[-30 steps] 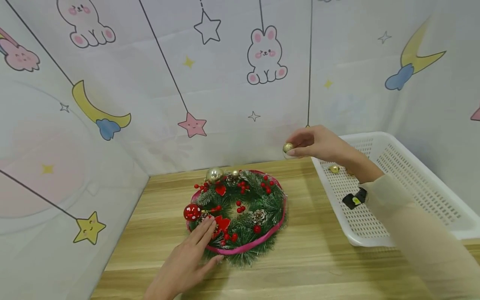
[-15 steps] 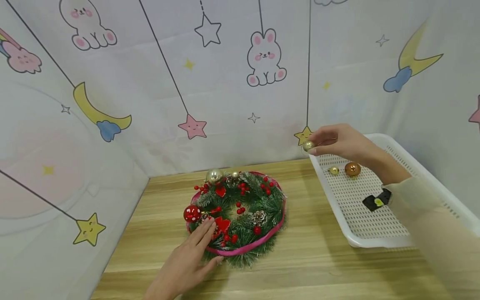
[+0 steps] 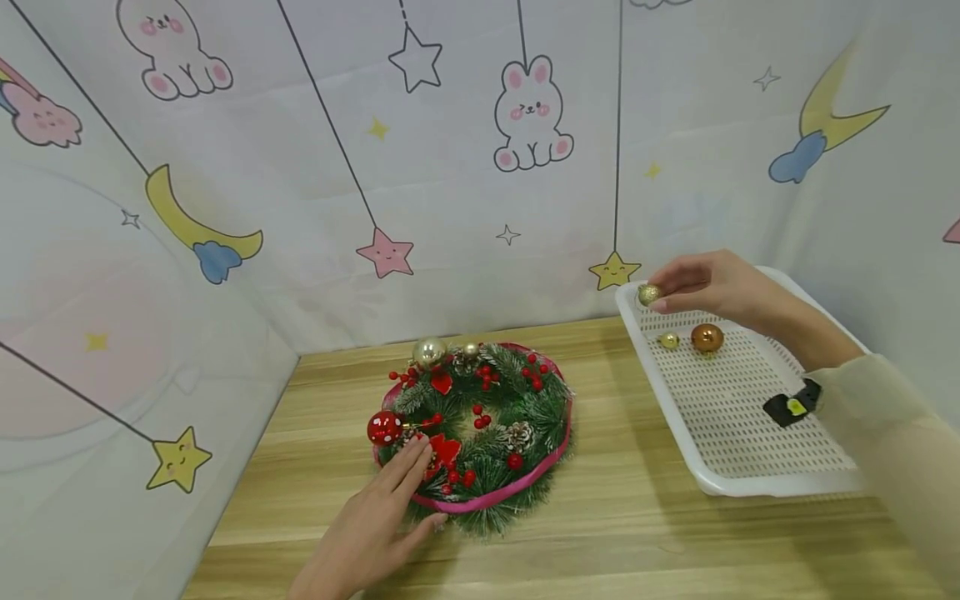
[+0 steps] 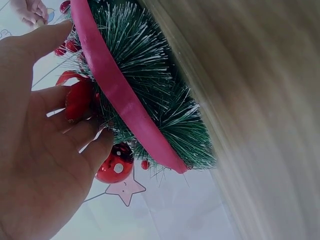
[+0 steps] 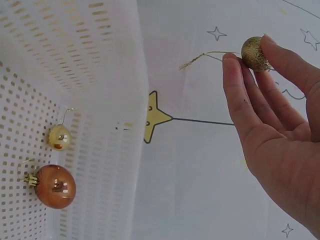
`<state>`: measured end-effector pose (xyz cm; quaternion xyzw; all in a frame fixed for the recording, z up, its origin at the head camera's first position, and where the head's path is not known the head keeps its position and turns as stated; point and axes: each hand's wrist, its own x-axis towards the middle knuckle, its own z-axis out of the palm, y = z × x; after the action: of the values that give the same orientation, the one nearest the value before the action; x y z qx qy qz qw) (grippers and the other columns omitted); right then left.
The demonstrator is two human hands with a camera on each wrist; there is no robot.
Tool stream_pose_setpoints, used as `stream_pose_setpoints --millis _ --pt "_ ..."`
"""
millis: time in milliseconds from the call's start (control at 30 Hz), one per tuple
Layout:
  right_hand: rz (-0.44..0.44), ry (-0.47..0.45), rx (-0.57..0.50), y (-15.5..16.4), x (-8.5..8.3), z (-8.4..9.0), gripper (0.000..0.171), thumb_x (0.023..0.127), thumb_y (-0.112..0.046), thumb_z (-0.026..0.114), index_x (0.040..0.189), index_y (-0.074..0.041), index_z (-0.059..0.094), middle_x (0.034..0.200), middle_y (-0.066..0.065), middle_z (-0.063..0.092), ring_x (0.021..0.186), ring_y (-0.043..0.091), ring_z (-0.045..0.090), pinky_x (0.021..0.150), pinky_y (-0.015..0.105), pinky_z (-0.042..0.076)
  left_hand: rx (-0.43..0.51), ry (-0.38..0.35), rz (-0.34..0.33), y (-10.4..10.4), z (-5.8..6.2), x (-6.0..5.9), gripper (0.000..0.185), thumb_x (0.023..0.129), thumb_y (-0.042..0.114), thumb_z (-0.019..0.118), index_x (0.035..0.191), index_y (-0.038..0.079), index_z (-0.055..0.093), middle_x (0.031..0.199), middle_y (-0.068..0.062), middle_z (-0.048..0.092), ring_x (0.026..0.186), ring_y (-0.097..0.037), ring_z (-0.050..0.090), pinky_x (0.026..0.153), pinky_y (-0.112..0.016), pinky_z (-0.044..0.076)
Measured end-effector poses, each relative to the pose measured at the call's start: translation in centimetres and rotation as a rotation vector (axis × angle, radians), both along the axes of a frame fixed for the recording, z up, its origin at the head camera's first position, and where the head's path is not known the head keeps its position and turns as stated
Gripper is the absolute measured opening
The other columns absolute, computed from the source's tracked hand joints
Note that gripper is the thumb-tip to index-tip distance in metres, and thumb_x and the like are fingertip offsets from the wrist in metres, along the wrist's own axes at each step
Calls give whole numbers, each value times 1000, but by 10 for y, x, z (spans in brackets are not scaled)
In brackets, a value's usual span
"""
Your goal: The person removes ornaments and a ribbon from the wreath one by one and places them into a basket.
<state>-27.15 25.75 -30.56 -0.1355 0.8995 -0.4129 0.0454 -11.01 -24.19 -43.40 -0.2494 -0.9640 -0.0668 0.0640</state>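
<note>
Right hand (image 3: 708, 283) pinches glitter gold bauble (image 3: 648, 293) over basket (image 3: 757, 483) at 2 o'clock; lower gently before releasing. Left hand (image 3: 375, 521) flat, steadying wreath (image 3: 480, 433).

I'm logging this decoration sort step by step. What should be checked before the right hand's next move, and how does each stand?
1. Right hand pinches the glitter gold ball: ok.
2. Ball over the white basket: ok, above its far corner.
3. Basket floor free beside the small gold ball and copper ball: ok.
4. Left hand rests on the wreath: ok.
5. Ball's hanging thread free: ok.
</note>
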Motion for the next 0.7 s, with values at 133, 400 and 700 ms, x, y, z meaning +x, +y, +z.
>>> stream_pose_setpoints --millis 133,400,700 --pt "-11 -26 26 7 -2 -6 44 95 -33 80 130 -9 69 116 0 77 101 7 70 87 18 55 4 -2 3 0 0 -1 84 99 54 68 163 8 39 172 -9 35 157 -28 40 114 -46 53" --pt "-24 -92 95 22 -10 -21 51 95 -40 79 133 -8 66 118 1 78 99 9 70 85 23 55 5 -10 5 -1 0 -1 84 100 55 67 163 8 38 173 -8 34 158 -29 39 114 -46 53" --pt "11 -112 120 34 -22 -54 45 96 -32 79 129 -4 68 120 10 76 101 18 69 79 30 60 -7 -5 4 1 1 -1 84 99 55 67 163 8 39 172 -9 35 157 -29 41 114 -46 53"
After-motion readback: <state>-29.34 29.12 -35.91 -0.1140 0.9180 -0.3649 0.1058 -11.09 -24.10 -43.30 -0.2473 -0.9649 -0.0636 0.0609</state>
